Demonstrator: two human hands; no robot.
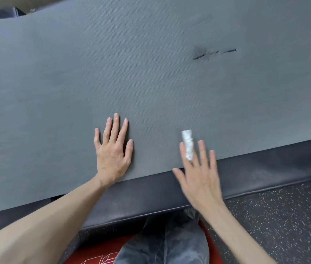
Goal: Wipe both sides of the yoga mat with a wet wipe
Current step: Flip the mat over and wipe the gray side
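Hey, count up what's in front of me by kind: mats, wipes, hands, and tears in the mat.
Yoga mat: 1
Wet wipe: 1
Hands: 2, left hand and right hand
Tears in the mat: 3
Total: 7

Soft, even light falls across the grey yoga mat (131,73), brighter toward the middle and dimmer at its far left and far right ends. There is no glare. The left hand (112,149) lies sharp, with a narrow dark shadow just along its thumb side. The right hand (198,178) and the white wet wipe (187,144) between its fingers are smeared with motion blur. The wide lens bows the mat's near edge and the black padded bench (265,168) beneath it. The speckled floor (284,216) shows crisp.
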